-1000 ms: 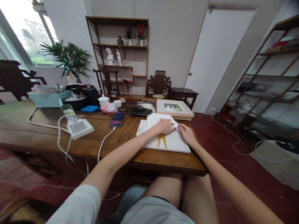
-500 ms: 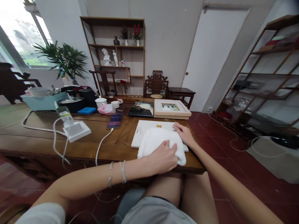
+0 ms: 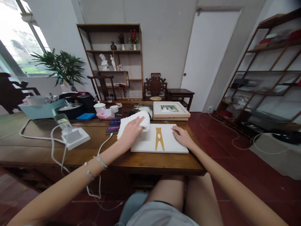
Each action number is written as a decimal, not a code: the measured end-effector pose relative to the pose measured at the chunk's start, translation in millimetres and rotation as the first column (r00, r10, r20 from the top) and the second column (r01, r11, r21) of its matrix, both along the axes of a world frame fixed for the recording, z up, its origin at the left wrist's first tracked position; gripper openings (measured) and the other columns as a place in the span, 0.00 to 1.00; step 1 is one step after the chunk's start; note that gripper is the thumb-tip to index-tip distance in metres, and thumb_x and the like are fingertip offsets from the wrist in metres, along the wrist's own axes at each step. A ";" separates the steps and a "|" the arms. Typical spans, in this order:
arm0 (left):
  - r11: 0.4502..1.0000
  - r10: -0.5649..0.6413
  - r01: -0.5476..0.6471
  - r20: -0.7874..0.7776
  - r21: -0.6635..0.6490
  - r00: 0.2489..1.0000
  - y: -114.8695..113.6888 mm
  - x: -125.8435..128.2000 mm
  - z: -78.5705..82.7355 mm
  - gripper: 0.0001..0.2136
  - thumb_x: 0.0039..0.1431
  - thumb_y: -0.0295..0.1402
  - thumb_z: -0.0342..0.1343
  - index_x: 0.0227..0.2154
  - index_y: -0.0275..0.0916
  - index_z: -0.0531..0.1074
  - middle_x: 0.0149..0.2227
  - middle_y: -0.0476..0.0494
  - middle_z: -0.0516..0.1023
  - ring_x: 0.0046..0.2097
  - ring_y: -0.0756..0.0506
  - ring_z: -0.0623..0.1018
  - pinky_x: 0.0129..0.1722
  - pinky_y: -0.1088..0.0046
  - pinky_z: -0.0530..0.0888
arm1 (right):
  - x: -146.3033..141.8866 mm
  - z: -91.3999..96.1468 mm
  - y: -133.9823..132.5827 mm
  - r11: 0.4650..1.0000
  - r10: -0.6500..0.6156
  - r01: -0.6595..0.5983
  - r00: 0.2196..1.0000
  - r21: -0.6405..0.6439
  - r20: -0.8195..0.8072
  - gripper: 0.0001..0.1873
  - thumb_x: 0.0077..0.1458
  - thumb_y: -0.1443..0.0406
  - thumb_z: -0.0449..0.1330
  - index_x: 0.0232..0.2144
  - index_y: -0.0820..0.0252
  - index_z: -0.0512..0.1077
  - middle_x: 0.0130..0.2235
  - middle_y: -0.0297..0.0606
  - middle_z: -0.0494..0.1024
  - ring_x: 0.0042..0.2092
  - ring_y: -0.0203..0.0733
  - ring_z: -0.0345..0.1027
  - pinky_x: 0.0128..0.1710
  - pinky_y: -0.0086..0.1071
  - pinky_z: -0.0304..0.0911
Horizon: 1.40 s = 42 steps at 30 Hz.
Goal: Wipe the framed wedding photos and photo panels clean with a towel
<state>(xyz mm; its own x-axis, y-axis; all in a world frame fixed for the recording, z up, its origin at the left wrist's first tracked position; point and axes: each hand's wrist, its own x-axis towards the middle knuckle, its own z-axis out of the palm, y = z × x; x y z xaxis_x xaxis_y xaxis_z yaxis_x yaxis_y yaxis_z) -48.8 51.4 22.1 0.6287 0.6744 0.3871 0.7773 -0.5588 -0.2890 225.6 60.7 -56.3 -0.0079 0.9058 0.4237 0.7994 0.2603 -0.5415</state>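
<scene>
Here, white cloth [image 3: 146, 119], beneath left fingers [image 3: 138, 121]

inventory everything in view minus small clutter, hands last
table: 1, brown, foreground
panel: 1, white, on table
fitting: 1, gold, on panel
cloth: 1, white, panel's left end
phone: 1, dark, partly behind cloth
framed picture: 1, pale, beyond panel
print: 1, dark, beyond cloth
bin: 1, light blue, table's left
pots: 2+, black, beside bin
plant: 1, green, back left
chairs: 3, dark, beyond table
shelving units: 2, brown, back and right
door: 1, white, back right
left hand: 1, bare, holding cloth
right hand: 1, bare, on panel
</scene>
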 end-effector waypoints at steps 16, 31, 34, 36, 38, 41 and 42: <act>0.948 -0.194 0.161 -0.099 -0.274 0.976 17.6 9.9 -27.8 0.12 0.62 0.32 0.43 0.39 0.37 0.72 0.55 0.34 0.65 0.61 0.41 0.57 0.56 0.56 0.57 | 1.3 -0.2 -0.3 1.000 0.013 -0.013 1.000 0.000 0.023 0.17 0.52 0.69 0.51 0.44 0.61 0.71 0.52 0.44 0.71 0.57 0.45 0.60 0.58 0.41 0.52; 0.920 -0.242 0.191 -0.112 -0.343 0.964 -5.1 -8.4 -24.4 0.11 0.61 0.29 0.46 0.38 0.39 0.74 0.60 0.39 0.56 0.62 0.43 0.53 0.58 0.58 0.54 | 1.1 0.1 -0.6 1.000 0.005 -0.006 1.000 0.012 0.016 0.17 0.51 0.69 0.52 0.43 0.59 0.72 0.52 0.42 0.71 0.57 0.46 0.60 0.57 0.42 0.53; 0.931 -0.158 0.132 -0.050 -0.341 0.986 31.8 -5.2 -29.1 0.14 0.63 0.36 0.43 0.40 0.39 0.73 0.62 0.41 0.53 0.63 0.42 0.51 0.58 0.57 0.53 | 2.0 -0.8 -0.1 1.000 0.009 -0.009 0.999 0.002 0.038 0.18 0.52 0.69 0.51 0.44 0.62 0.71 0.53 0.45 0.70 0.57 0.46 0.59 0.58 0.42 0.52; 0.939 -0.115 0.100 -0.026 -0.329 0.993 45.1 -2.2 -31.1 0.16 0.64 0.38 0.41 0.40 0.36 0.72 0.61 0.39 0.54 0.63 0.42 0.51 0.57 0.57 0.53 | 2.2 -1.0 0.0 1.000 0.008 -0.008 0.999 -0.002 0.050 0.18 0.52 0.69 0.51 0.45 0.63 0.71 0.53 0.45 0.70 0.57 0.46 0.59 0.58 0.41 0.52; 0.943 -0.109 0.096 -0.023 -0.319 0.994 45.4 0.2 -31.5 0.17 0.64 0.38 0.41 0.41 0.35 0.72 0.60 0.35 0.57 0.62 0.41 0.54 0.57 0.56 0.54 | 2.0 -0.9 -0.1 1.000 0.008 -0.008 0.999 -0.002 0.053 0.18 0.52 0.69 0.51 0.45 0.62 0.71 0.53 0.44 0.70 0.58 0.45 0.59 0.58 0.41 0.52; 0.935 -0.136 0.121 -0.021 -0.333 0.991 22.0 -0.1 -29.5 0.15 0.63 0.36 0.42 0.39 0.35 0.72 0.59 0.34 0.59 0.61 0.41 0.56 0.57 0.55 0.54 | 1.3 0.0 -0.6 1.000 0.009 -0.009 0.999 -0.004 0.045 0.18 0.52 0.68 0.51 0.45 0.63 0.71 0.53 0.45 0.70 0.58 0.46 0.58 0.58 0.40 0.52; 0.930 -0.145 0.129 -0.020 -0.343 0.989 9.5 -1.5 -28.6 0.14 0.63 0.34 0.43 0.38 0.36 0.73 0.59 0.35 0.59 0.62 0.41 0.55 0.58 0.54 0.53 | 1.0 0.3 -0.7 1.000 0.010 -0.010 0.999 -0.005 0.042 0.18 0.52 0.68 0.50 0.45 0.63 0.71 0.53 0.45 0.70 0.58 0.46 0.58 0.58 0.41 0.52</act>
